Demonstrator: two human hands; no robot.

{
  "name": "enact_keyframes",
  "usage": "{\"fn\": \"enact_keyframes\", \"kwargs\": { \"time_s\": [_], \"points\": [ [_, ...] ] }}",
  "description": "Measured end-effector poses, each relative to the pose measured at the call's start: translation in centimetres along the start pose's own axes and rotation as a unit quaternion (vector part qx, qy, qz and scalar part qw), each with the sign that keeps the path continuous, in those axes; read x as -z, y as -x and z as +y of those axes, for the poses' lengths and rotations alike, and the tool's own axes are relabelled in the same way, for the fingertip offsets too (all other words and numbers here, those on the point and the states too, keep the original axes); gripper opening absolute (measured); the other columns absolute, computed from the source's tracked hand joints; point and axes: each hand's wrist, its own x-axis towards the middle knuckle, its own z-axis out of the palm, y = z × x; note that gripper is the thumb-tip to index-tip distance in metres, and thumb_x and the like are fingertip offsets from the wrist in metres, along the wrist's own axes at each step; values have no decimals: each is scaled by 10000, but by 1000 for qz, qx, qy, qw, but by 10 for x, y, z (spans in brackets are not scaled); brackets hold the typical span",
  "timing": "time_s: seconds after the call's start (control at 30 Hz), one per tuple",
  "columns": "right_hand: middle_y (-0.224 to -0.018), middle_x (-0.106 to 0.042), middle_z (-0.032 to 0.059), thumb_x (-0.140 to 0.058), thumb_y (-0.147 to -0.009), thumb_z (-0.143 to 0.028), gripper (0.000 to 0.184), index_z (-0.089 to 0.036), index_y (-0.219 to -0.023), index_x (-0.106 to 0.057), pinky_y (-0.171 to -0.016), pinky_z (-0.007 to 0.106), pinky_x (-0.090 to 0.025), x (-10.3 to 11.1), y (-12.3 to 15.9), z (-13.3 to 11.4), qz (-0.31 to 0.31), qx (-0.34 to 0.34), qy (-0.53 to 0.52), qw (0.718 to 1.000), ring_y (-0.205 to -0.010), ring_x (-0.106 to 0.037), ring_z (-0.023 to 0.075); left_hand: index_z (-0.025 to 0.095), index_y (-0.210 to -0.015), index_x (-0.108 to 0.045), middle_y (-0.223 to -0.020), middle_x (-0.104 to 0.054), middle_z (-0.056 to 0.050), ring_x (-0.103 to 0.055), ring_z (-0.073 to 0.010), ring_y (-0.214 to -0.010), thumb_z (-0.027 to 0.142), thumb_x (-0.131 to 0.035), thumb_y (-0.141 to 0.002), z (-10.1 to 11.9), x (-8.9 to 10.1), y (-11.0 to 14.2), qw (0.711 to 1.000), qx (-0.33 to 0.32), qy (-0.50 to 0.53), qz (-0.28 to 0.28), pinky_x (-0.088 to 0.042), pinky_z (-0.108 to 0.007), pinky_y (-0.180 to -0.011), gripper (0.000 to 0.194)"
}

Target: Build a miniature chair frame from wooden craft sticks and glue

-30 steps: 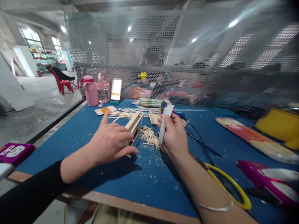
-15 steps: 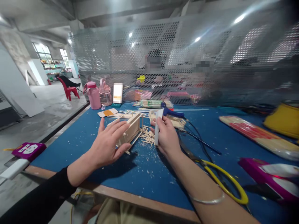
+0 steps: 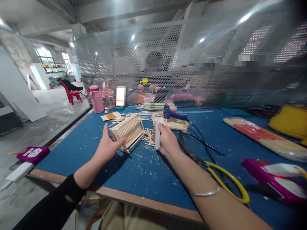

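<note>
My left hand [image 3: 107, 146] grips the near end of a small box-like frame made of pale wooden sticks [image 3: 129, 129]. The thumb presses on its near side, while the other fingers are partly hidden behind it. The frame is tilted, with its row of sticks turned toward me. My right hand [image 3: 169, 139] is closed round a flat white strip [image 3: 157, 134], held upright; its exact kind is unclear. Between the two hands lies a pile of short cut sticks [image 3: 150, 139]. Just beyond my right hand, a blue glue gun [image 3: 176, 114] rests by another stick piece [image 3: 178, 124].
Yellow-handled cutters [image 3: 227, 179] and a purple power strip [image 3: 271, 182] lie at right, near bagged sticks [image 3: 259, 135]. A pink flask [image 3: 96, 100], a clear bottle [image 3: 108, 99] and a phone [image 3: 120, 96] stand at back left, before a perforated screen [image 3: 134, 70]. Another person sits behind it.
My left hand has gone from spread over the stick frame to gripping its end, and the frame has turned to show its row of sticks. My right hand with the white strip has shifted slightly left.
</note>
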Motion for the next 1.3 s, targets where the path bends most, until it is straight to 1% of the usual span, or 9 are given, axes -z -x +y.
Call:
{"fn": "enact_keyframes", "kwargs": {
  "time_s": [0.1,0.2,0.33,0.47,0.53,0.63,0.8,1.07,1.3],
  "points": [
    [-790,-559,-17,-544,-798,-349,142,-208,-811,-532,-415,166,-433,0,-1,-2,17,2,-3,1000,-629,-558,90,143,-1417,-157,-1184,-560,-203,-641,-258,-957,307,-692,-704,1,12,-4,997,38,69,-19,-545,-427,-804,906],
    [-796,-578,-13,-509,-826,-340,133,-210,-831,-531,-410,180,-436,1,-2,-8,29,-8,-16,999,-619,-565,96,203,-1399,-230,-1216,-544,-145,-573,-260,-1082,253,-680,-699,-6,35,-9,988,-150,-45,7,-505,-451,-890,834],
    [-781,-577,-17,-485,-848,-315,121,-203,-838,-532,-418,171,-437,1,-1,-12,38,-11,-22,999,-616,-562,87,191,-1318,-370,-1170,-583,-135,-502,-275,-1178,162,-555,-795,-31,66,-13,877,-409,-251,-15,-417,-504,-997,556],
    [-737,-569,-23,-486,-849,-319,130,-199,-829,-533,-416,163,-439,0,-1,-11,38,0,-29,999,-600,-559,83,207,-1309,-368,-1292,-532,-131,-400,-267,-1293,23,-416,-803,-42,81,-2,801,-460,-362,-122,-348,-540,-1048,540],
    [-730,-569,-23,-473,-858,-312,129,-200,-832,-530,-414,165,-442,0,-2,-11,40,4,-31,999,-597,-560,85,200,-1361,-296,-1365,-467,-135,-321,-277,-1344,9,-392,-778,-39,86,10,815,-426,-377,-111,-311,-560,-1063,621],
    [-730,-564,-23,-461,-868,-310,131,-202,-830,-524,-413,168,-443,0,-2,-12,39,10,-28,999,-598,-561,87,189,-1393,-254,-1331,-491,-135,-430,-260,-1275,76,-412,-791,-31,90,28,874,-343,-342,11,-395,-491,-1026,632],
    [-749,-560,-21,-454,-870,-332,143,-208,-828,-512,-429,175,-452,1,-2,-11,28,12,-21,999,-596,-559,86,161,-1165,-513,-1070,-604,-101,-631,-190,-904,278,-466,-855,-16,85,41,944,-189,-218,161,-532,-358,-811,334],
    [-744,-559,-24,-525,-809,-403,184,-221,-820,-505,-443,190,-452,2,-5,-5,4,50,-5,999,-590,-558,94,183,-1098,-597,-1291,-499,-126,-578,-255,-1085,412,-584,-784,0,55,40,960,-143,-243,0,-552,-365,-792,389],
    [-782,-564,-13,-535,-802,-414,200,-218,-830,-512,-428,177,-447,1,-2,-7,4,55,-4,998,-614,-565,92,170,-960,-648,-1186,-602,-121,-601,-247,-1046,391,-537,-805,-19,80,5,962,-152,-224,-26,-539,-365,-815,292]
  ]
}}
